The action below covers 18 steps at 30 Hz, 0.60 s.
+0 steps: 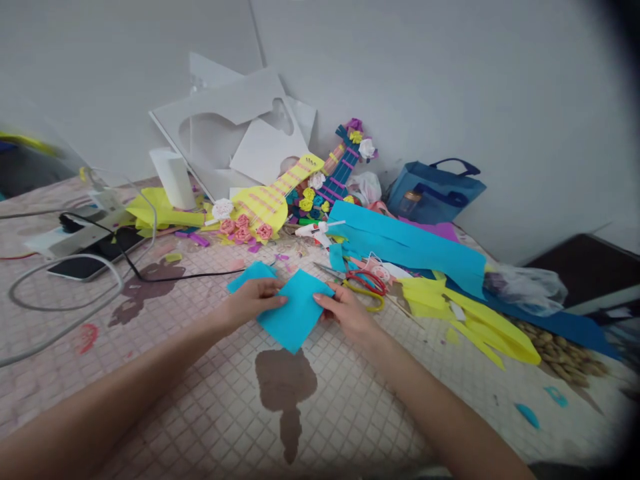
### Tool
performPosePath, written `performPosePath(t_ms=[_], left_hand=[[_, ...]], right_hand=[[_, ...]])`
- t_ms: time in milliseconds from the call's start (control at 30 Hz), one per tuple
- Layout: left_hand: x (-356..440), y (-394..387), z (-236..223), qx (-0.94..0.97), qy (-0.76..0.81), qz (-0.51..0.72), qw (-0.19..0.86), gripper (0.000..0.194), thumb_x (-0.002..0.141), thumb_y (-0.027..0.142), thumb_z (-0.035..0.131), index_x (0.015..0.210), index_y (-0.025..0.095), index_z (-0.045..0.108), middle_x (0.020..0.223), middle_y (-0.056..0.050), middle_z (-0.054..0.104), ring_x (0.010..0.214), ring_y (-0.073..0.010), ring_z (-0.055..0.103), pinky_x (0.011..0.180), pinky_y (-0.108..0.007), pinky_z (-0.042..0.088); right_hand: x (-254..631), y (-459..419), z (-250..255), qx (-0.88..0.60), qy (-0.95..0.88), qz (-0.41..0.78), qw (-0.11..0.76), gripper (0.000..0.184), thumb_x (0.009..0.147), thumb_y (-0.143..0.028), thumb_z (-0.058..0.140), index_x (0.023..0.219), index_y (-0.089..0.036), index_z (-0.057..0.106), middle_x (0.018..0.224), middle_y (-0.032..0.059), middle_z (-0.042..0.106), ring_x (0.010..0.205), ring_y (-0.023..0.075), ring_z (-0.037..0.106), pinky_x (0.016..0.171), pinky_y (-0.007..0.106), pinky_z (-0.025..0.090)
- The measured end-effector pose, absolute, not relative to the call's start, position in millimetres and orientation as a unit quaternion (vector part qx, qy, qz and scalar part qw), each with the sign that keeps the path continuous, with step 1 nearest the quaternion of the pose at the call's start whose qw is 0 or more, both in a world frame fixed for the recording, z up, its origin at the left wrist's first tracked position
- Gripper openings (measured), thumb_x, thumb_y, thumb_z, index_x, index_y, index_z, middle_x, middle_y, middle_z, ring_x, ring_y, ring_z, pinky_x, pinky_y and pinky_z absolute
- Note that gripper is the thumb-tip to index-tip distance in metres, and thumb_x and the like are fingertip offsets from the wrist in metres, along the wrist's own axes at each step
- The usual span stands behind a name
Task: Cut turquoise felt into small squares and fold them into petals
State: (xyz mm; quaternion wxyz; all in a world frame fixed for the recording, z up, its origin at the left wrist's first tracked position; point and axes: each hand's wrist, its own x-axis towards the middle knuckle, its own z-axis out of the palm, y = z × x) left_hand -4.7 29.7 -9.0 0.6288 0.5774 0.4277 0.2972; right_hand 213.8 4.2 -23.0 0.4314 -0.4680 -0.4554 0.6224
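Between my two hands a square of blue crepe paper (294, 317) is held by its opposite side corners, one point facing down. My left hand (260, 297) pinches its left edge, while my right hand (345, 308) grips the right corner between thumb and fingers. Another blue paper piece (253, 272) lies on the table just behind my left hand. Right behind my right hand rest scissors with red handles (369, 280) and a second, yellow-handled pair (374, 299). A white glue gun (317, 231) lies farther back.
Paper guitars, one yellow (267, 203) and one dark blue (340, 175), lean at the back with paper flowers. Long blue crepe paper (400, 240) and yellow strips (470, 313) spread to the right. A phone (95, 257), power strip (75, 233) and cables occupy the left.
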Motion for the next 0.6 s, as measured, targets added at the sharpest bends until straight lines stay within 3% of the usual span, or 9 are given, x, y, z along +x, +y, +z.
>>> performPosePath(t_ms=[100,267,467,600], left_hand=[[0,30,-14,0.531,0.433,0.342,0.643,0.035,0.061,0.044,0.076,0.076,0.016,0.061,0.074,-0.002,0.064,0.067,-0.0165,0.059,0.059,-0.026,0.046],[6,27,-17,0.493,0.440,0.367,0.654,0.037,0.060,0.044,0.076,0.076,0.016,0.057,0.071,0.001,0.061,0.061,-0.0121,0.055,0.054,-0.023,0.044],[4,28,-17,0.518,0.472,0.359,0.616,0.037,0.068,0.049,0.069,0.070,0.017,0.051,0.052,0.007,0.041,0.042,-0.0061,0.036,0.038,-0.018,0.024],[2,31,-16,0.529,0.477,0.367,0.598,0.039,0.063,0.047,0.073,0.066,0.017,0.049,0.048,0.008,0.040,0.041,-0.0055,0.035,0.037,-0.018,0.024]], right_hand=[[207,0,-23,-0.450,-0.408,0.641,0.469,0.034,0.071,-0.050,0.067,0.080,-0.020,0.056,0.068,-0.0015,0.059,0.061,0.0126,0.057,0.050,0.023,0.043],[198,-7,-24,-0.458,-0.451,0.625,0.443,0.031,0.072,-0.046,0.068,0.080,-0.018,0.057,0.067,-0.0013,0.060,0.056,0.0111,0.056,0.048,0.022,0.042],[204,-3,-28,-0.491,-0.548,0.553,0.391,0.030,0.073,-0.046,0.065,0.078,-0.019,0.055,0.059,-0.0042,0.055,0.044,0.0093,0.050,0.040,0.022,0.040],[206,-2,-30,-0.488,-0.551,0.552,0.392,0.031,0.075,-0.047,0.062,0.077,-0.018,0.053,0.057,-0.0045,0.054,0.043,0.0085,0.051,0.038,0.019,0.039]])
